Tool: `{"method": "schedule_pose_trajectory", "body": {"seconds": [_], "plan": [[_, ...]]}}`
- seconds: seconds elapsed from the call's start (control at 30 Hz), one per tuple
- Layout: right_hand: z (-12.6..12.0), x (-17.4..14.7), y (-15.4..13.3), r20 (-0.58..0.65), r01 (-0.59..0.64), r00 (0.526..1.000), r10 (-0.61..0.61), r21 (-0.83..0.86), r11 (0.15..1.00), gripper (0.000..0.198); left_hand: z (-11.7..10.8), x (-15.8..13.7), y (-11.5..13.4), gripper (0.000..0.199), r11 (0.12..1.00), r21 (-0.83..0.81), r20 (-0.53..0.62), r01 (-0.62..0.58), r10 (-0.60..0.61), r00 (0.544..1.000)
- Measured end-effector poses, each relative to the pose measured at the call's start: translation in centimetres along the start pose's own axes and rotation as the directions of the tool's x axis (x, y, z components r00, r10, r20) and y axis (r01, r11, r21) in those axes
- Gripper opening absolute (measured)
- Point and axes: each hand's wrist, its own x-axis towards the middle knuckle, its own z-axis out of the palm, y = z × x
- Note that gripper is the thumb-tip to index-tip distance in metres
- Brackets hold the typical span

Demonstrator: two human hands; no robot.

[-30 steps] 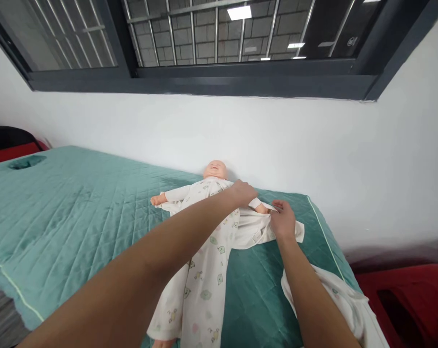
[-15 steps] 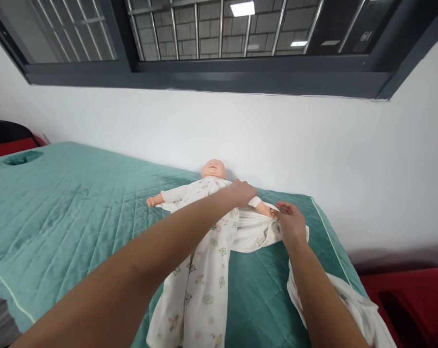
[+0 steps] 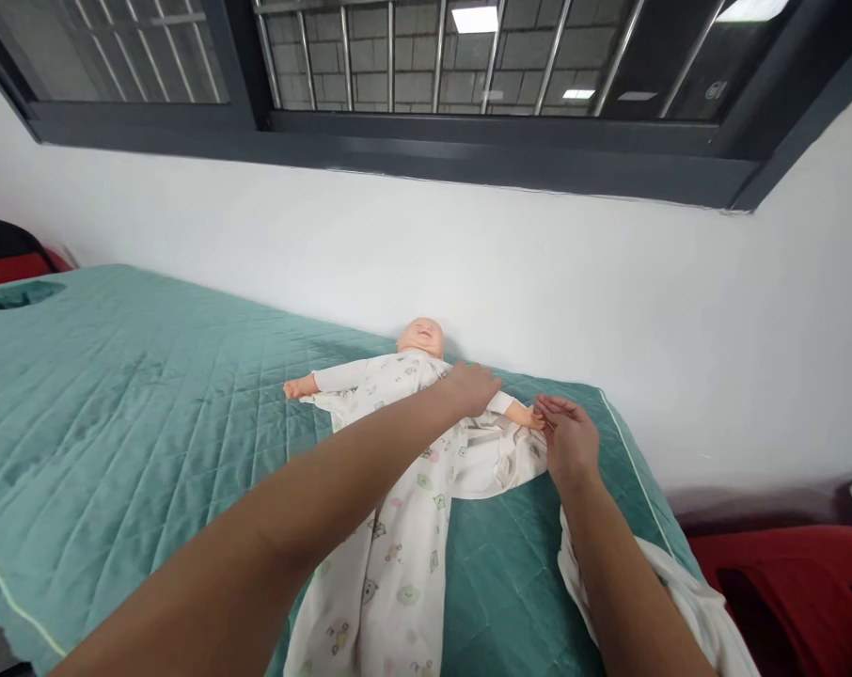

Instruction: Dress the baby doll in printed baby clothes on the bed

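A baby doll (image 3: 420, 337) lies on its back, head towards the wall, arms spread. It wears a long white garment (image 3: 408, 564) printed with small animals. My left hand (image 3: 472, 387) is closed over the doll's upper arm on the right side, at the white sleeve; its fingertips are partly hidden. The fingers of my right hand (image 3: 568, 437) are pinched together at the doll's small hand (image 3: 528, 416), which sticks out of the cuff. Under that arm spreads a loose, rumpled white part of the clothing (image 3: 486, 470). The doll's other arm (image 3: 300, 386) rests on the cover.
A green quilted cover (image 3: 150, 404) with an oval hole (image 3: 21, 294) lies over the bed. Another white cloth (image 3: 701, 602) lies beneath my right forearm. Behind are a white wall (image 3: 574, 282) and a dark window frame (image 3: 468, 155). A red object (image 3: 785, 583) stands at right.
My right fingers have drawn closer together at the doll's hand. White fabric that showed beyond my right hand is no longer visible there. My left hand stays at the upper arm; the view has shifted slightly.
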Motion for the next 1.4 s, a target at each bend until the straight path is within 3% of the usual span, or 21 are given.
{"method": "schedule_pose_trajectory", "body": {"seconds": [0.07, 0.13, 0.2, 0.27, 0.37, 0.47, 0.57, 0.73, 0.83, 0.93, 1.0, 1.07, 1.27, 1.4], "plan": [[0.1, -0.6, -0.5, -0.044, 0.044, 0.998, -0.048, -0.090, 0.995, 0.022, -0.6, -1.5, -0.3, 0.042, 1.000, -0.018, -0.038, 0.025, -0.026, 0.999], [0.4, -1.6, -1.2, -0.011, 0.189, 0.979, -0.201, -0.295, 0.937, 0.024, -0.9, -4.0, -1.4, 0.042, 0.993, -0.098, -0.140, 0.058, -0.072, 0.988], [1.0, -2.8, -1.8, 0.142, 0.390, 0.919, -0.368, -0.471, 0.791, 0.028, -0.6, -7.1, -3.1, 0.040, 0.960, -0.261, -0.285, 0.098, -0.174, 0.943], [1.8, -4.0, -2.1, 0.295, 0.507, 0.862, -0.412, -0.491, 0.709, 0.029, 0.8, -10.4, -4.9, 0.036, 0.865, -0.479, -0.369, 0.150, -0.354, 0.859], [3.0, -5.7, -2.0, 0.443, 0.439, 0.860, -0.254, -0.387, 0.811, 0.027, 4.2, -14.4, -6.8, 0.036, 0.582, -0.803, -0.356, 0.131, -0.644, 0.677], [4.4, -7.1, -1.4, 0.536, 0.204, 0.844, -0.017, -0.292, 0.934, 0.039, 6.6, -16.4, -6.8, 0.037, 0.292, -0.955, -0.201, 0.051, -0.766, 0.611], [6.1, -8.1, -1.5, 0.534, 0.068, 0.837, 0.116, -0.312, 0.948, 0.048, 7.0, -16.5, -6.2, 0.040, 0.173, -0.985, -0.126, 0.013, -0.763, 0.635], [8.2, -9.3, -2.6, 0.287, 0.028, 0.954, 0.084, -0.366, 0.930, 0.046, 6.2, -15.0, -6.0, 0.041, 0.140, -0.989, -0.131, -0.044, -0.707, 0.695], [8.2, -9.6, -2.4, 0.195, -0.039, 0.973, 0.120, -0.375, 0.926, 0.048, 6.4, -13.8, -6.4, 0.043, 0.109, -0.993, -0.117, -0.054, -0.715, 0.689], [8.0, -9.7, -1.6, 0.203, -0.030, 0.972, 0.117, -0.389, 0.921, 0.046, 6.2, -12.1, -7.2, 0.041, 0.233, -0.972, -0.176, -0.003, -0.729, 0.661], [8.0, -9.9, -1.3, 0.211, -0.017, 0.973, 0.097, -0.352, 0.936, 0.045, 5.8, -10.8, -7.9, 0.040, 0.346, -0.937, -0.224, 0.045, -0.695, 0.683], [8.2, -10.1, -1.2, 0.202, -0.018, 0.976, 0.084, -0.311, 0.950, 0.050, 5.3, -9.7, -8.6, 0.043, 0.397, -0.914, -0.221, 0.079, -0.653, 0.725], [8.8, -10.8, -2.1, 0.255, -0.053, 0.958, 0.128, -0.281, 0.958, 0.066, 5.1, -9.8, -9.7, 0.048, 0.318, -0.946, -0.125, 0.062, -0.536, 0.835], [8.8, -10.4, -2.0, 0.320, -0.075, 0.935, 0.154, -0.246, 0.966, 0.068, 5.0, -11.5, -9.8, 0.042, 0.320, -0.947, -0.156, 0.003, -0.469, 0.869]]}}
